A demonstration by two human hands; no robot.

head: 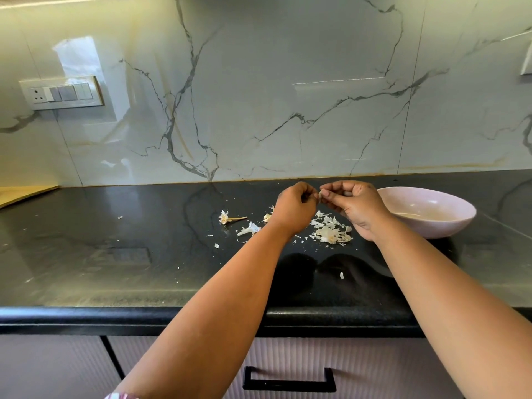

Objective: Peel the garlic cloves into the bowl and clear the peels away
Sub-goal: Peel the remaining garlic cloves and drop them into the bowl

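Both my hands are raised above the black countertop [144, 254], fingertips meeting. My left hand [293, 208] and my right hand [354, 205] pinch a small pale garlic clove [320, 194] between them; most of it is hidden by my fingers. Below the hands lies a pile of white garlic peels [331, 230]. A pale pink bowl [449, 223] stands just right of my right hand; I cannot tell what it holds. More garlic scraps, a stem piece [227, 218] and a loose skin [249, 228], lie left of my left forearm.
Small peel flakes [341, 275] are scattered over the counter towards its front edge. A marble wall with a switch panel [62, 93] rises behind. A wooden board edge [26, 194] shows at far left. A drawer with a black handle [289, 380] sits under the counter.
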